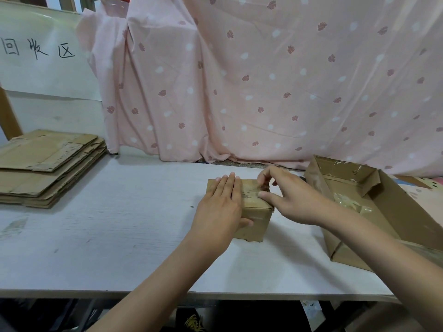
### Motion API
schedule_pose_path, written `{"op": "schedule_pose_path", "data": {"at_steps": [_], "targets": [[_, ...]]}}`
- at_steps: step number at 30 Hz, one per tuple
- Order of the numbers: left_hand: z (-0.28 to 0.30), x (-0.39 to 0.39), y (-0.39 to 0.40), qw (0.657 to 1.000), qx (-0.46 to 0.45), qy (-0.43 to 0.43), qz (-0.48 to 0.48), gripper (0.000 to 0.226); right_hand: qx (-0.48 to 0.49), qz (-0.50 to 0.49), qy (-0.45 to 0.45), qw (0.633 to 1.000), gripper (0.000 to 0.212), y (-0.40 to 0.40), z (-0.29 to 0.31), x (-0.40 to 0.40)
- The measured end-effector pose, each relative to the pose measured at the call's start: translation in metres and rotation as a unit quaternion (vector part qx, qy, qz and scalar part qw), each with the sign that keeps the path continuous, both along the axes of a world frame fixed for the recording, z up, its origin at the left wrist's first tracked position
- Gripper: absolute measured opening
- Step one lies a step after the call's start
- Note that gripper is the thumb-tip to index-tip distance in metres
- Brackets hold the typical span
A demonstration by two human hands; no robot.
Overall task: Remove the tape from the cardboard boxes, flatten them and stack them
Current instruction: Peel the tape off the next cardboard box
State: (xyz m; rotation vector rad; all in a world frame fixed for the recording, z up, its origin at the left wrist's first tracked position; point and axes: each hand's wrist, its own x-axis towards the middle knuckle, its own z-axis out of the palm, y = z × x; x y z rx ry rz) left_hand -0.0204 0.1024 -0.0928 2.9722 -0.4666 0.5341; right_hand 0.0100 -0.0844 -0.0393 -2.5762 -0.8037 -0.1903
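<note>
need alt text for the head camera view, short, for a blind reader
A left hand lies flat on a small closed brown cardboard box while the right hand picks at its clear tape. Flattened cardboard is stacked far left on the white table.

Before you, a white woodgrain surface [124, 224], pink leaf-print curtain [263, 80] draped behind it, white handwritten sign [38, 49] at your left.

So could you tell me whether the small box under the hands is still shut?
Shut. The small box has flat top flaps with tape across; the right hand picks at it.
</note>
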Motion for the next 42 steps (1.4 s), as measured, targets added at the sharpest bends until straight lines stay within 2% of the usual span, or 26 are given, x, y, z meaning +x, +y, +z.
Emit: {"op": "schedule_pose_path", "data": {"at_steps": [4,5,8,13,15,17,18,20,24,27,30,32,33,37,39,42], "targets": [[-0.001,0.0,-0.003,1.0,0.01,-0.003,-0.009,0.099,0.097,-0.006,0.033,0.995,0.041,0.0,0.003,-0.001],[-0.001,-0.001,-0.004,1.0,0.016,-0.004,-0.012,0.099,0.115,-0.01,0.043,0.992,0.043,0.001,0.003,-0.001],[0.002,-0.001,-0.004,1.0,0.024,0.007,-0.01,0.098,0.101,-0.016,0.03,0.994,0.016,0.001,0.001,0.002],[0.005,0.001,0.002,1.0,0.008,0.024,0.001,0.098,0.178,-0.023,0.145,0.973,0.019,-0.014,0.009,-0.001],[0.005,0.001,0.004,1.0,0.004,0.026,-0.001,0.098,0.25,-0.015,0.212,0.945,0.016,-0.022,0.012,-0.001],[0.004,0.001,0.005,1.0,-0.003,0.025,-0.004,0.097,0.376,-0.012,0.275,0.885,0.013,-0.026,0.012,-0.003],[0.003,0.002,0.006,1.0,-0.012,0.02,-0.004,0.097,0.409,-0.027,0.274,0.87,0.02,-0.027,0.011,-0.004],[0.002,0.004,0.012,0.999,-0.043,0.012,-0.006,0.097,0.395,-0.077,0.224,0.888,0.028,-0.028,0.007,-0.007],[0.002,0.001,0.03,0.994,-0.109,0.011,-0.006,0.092,0.409,-0.113,0.188,0.886,0.021,-0.033,0.002,-0.005],[0.004,-0.003,0.043,0.986,-0.167,0.023,-0.017,0.09,0.443,-0.109,0.113,0.883,0.011,-0.032,0.006,-0.003],[0.008,-0.008,0.052,0.979,-0.195,0.062,-0.017,0.098,0.431,-0.092,0.067,0.895,0.035,-0.035,0.01,0.004],[0.008,-0.01,0.056,0.97,-0.225,0.09,-0.021,0.1,0.399,-0.096,0.038,0.911,0.019,-0.034,0.011,0.007],[0.007,-0.01,0.059,0.963,-0.248,0.105,-0.026,0.098,0.413,-0.101,0.037,0.905,0.016,-0.034,0.01,0.008],[-0.005,-0.002,0.08,0.924,-0.35,0.152,-0.029,0.088,0.547,-0.108,0.1,0.824,0.018,-0.044,0.014,0.011],[-0.011,-0.001,0.087,0.912,-0.372,0.17,-0.023,0.087,0.535,-0.114,0.118,0.829,0.022,-0.052,0.016,0.012],[-0.016,-0.001,0.088,0.914,-0.369,0.165,-0.014,0.082,0.54,-0.082,0.178,0.818,0.044,-0.046,0.018,0.006]]}}
